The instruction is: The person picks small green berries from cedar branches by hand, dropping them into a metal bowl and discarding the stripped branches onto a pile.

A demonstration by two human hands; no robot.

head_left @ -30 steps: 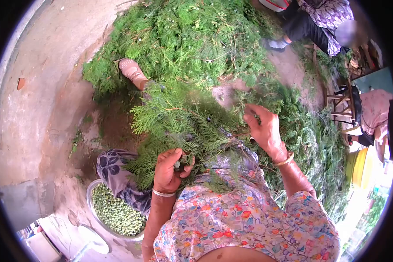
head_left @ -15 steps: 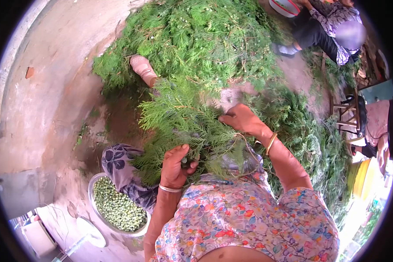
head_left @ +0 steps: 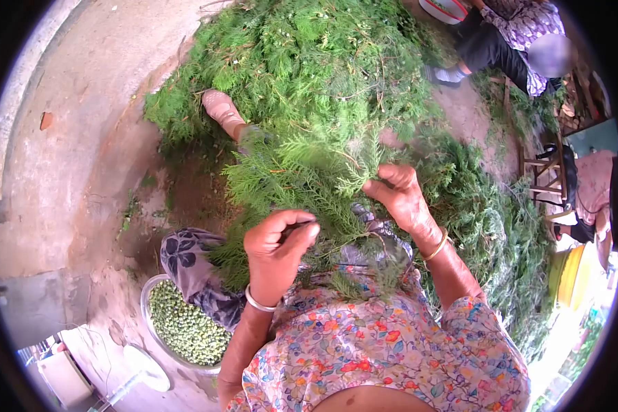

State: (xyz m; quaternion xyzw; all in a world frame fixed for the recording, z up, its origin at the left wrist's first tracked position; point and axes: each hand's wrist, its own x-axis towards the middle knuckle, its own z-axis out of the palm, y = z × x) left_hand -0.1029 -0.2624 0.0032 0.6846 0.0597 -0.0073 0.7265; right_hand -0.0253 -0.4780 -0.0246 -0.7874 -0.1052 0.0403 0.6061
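Observation:
Green feathery evergreen branches (head_left: 275,180) lie across my lap, over the patterned trousers. My right hand (head_left: 404,200), with a gold bangle at its wrist, pinches a light green evergreen sprig (head_left: 357,172) between thumb and fingers. Left of it, my left hand (head_left: 276,244) is raised over the lap foliage, fingers curled and thumb close to them. Whatever it may hold is hidden inside the fingers. A round basin (head_left: 146,302) full of small green cones or berries (head_left: 185,326) stands on the floor by my left knee.
A large heap of cut evergreen (head_left: 316,62) lies ahead, with more branches (head_left: 487,226) to my right. Another person (head_left: 508,48) sits at the upper right near a red-rimmed bowl (head_left: 445,9). A wooden stool (head_left: 546,175) is at the right; a white fan-like object (head_left: 146,367) lies lower left.
My left hand has risen out of the foliage, its fingers now curled closer. My right hand has shifted slightly right and now holds up a sprig.

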